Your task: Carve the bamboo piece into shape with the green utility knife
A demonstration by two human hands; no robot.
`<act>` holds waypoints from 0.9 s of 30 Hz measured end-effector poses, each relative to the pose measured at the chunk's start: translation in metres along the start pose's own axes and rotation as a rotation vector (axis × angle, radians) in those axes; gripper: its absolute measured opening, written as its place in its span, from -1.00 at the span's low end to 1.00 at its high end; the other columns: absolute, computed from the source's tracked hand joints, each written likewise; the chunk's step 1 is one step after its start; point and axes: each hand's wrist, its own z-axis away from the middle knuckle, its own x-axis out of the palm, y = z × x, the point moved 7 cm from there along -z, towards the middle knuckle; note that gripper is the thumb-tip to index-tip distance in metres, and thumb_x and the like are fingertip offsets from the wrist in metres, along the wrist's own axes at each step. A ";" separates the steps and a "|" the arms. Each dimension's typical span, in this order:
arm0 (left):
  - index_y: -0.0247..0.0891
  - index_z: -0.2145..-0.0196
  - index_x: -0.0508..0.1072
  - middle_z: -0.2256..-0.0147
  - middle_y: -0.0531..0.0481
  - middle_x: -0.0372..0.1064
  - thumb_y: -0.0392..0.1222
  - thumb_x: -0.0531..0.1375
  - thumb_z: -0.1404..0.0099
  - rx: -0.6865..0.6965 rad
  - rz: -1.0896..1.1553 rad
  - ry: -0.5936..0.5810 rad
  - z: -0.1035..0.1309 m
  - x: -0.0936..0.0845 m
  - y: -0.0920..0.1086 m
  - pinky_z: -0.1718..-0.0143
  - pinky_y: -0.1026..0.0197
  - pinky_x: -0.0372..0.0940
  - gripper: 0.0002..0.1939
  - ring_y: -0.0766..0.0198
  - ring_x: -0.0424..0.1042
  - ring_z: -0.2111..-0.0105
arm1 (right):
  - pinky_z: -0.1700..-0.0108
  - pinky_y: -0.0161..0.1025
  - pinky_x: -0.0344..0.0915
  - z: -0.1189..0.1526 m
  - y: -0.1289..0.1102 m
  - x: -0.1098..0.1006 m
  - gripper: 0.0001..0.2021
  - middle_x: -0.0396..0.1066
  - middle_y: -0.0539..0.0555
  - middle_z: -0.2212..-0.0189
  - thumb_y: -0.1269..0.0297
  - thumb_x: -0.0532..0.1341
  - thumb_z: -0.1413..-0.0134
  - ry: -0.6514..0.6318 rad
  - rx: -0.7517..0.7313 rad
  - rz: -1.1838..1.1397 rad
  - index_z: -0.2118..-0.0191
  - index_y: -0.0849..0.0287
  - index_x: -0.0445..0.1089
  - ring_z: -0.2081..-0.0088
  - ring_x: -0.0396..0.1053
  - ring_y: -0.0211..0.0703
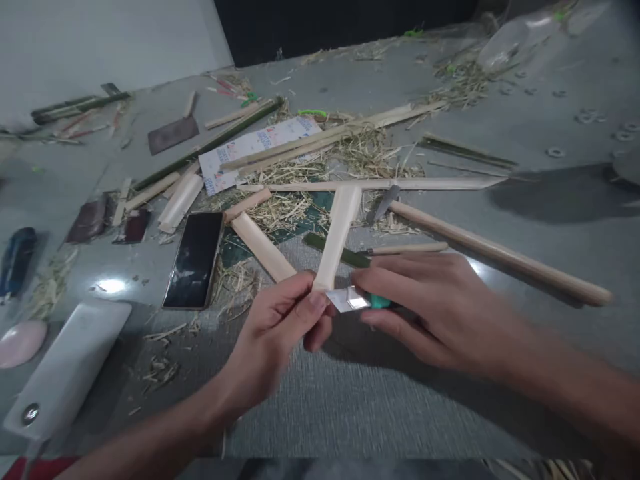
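Observation:
Near the middle of the view, my left hand pinches the lower end of a pale bamboo strip, which tilts up and away. My right hand is closed around a utility knife with a green body. Its wide metal blade points left and meets the strip's lower end beside my left thumb. Behind my left hand a second pale strip slants up to the left. A dark green bamboo piece lies behind the held strip, partly hidden by it.
A hammer lies at the right. To the left are a black phone, a white power strip and a dark-handled tool. Shavings, long bamboo strips and printed paper spread across the back; metal rings dot the right.

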 end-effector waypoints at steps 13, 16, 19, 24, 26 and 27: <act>-0.23 0.38 0.43 0.49 0.09 0.05 0.10 0.30 -0.46 0.010 0.029 0.082 0.004 -0.001 -0.004 0.43 0.23 0.06 -0.62 0.33 0.05 0.46 | 0.29 -0.14 0.12 0.003 -0.008 0.000 -0.74 0.47 0.07 0.35 0.08 0.12 -0.51 0.081 0.055 0.068 0.12 0.12 0.43 0.34 0.37 -0.08; -0.24 0.38 0.44 0.46 0.07 0.12 0.08 0.32 -0.44 0.001 0.029 0.087 0.003 -0.003 -0.003 0.44 0.24 0.07 -0.63 0.33 0.08 0.46 | 0.29 -0.14 0.12 0.003 -0.010 -0.001 -0.72 0.46 0.06 0.35 0.06 0.10 -0.52 0.091 0.060 0.086 0.13 0.12 0.42 0.35 0.34 -0.09; -0.26 0.34 0.48 0.44 0.07 0.19 0.09 0.34 -0.41 -0.013 0.176 -0.048 0.001 0.007 -0.003 0.49 0.25 -0.03 -0.65 0.39 -0.03 0.52 | 0.31 -0.15 0.11 0.003 -0.015 -0.005 -0.72 0.44 0.04 0.37 0.07 0.10 -0.53 0.112 0.036 0.058 0.12 0.14 0.42 0.37 0.32 -0.12; -0.23 0.34 0.48 0.43 0.04 0.18 0.07 0.28 -0.48 0.054 -0.011 0.021 0.006 -0.002 -0.003 0.42 0.20 -0.02 -0.66 0.31 0.06 0.44 | 0.31 -0.16 0.12 0.002 -0.014 -0.005 -0.73 0.44 0.03 0.36 0.08 0.11 -0.53 0.109 0.035 0.018 0.12 0.14 0.42 0.37 0.33 -0.13; -0.22 0.34 0.49 0.43 0.03 0.18 0.04 0.25 -0.52 0.082 -0.112 0.077 0.008 -0.008 -0.002 0.40 0.19 0.00 -0.67 0.28 0.09 0.40 | 0.30 -0.16 0.11 0.003 -0.013 -0.004 -0.73 0.46 0.04 0.34 0.08 0.11 -0.53 0.104 0.037 0.034 0.12 0.14 0.41 0.35 0.34 -0.13; -0.22 0.33 0.50 0.43 0.03 0.19 0.03 0.25 -0.52 0.073 -0.105 0.069 0.008 -0.008 -0.003 0.40 0.19 0.01 -0.68 0.28 0.10 0.40 | 0.30 -0.15 0.11 0.003 -0.013 -0.004 -0.72 0.45 0.04 0.34 0.07 0.10 -0.53 0.108 0.033 0.044 0.13 0.14 0.41 0.35 0.34 -0.13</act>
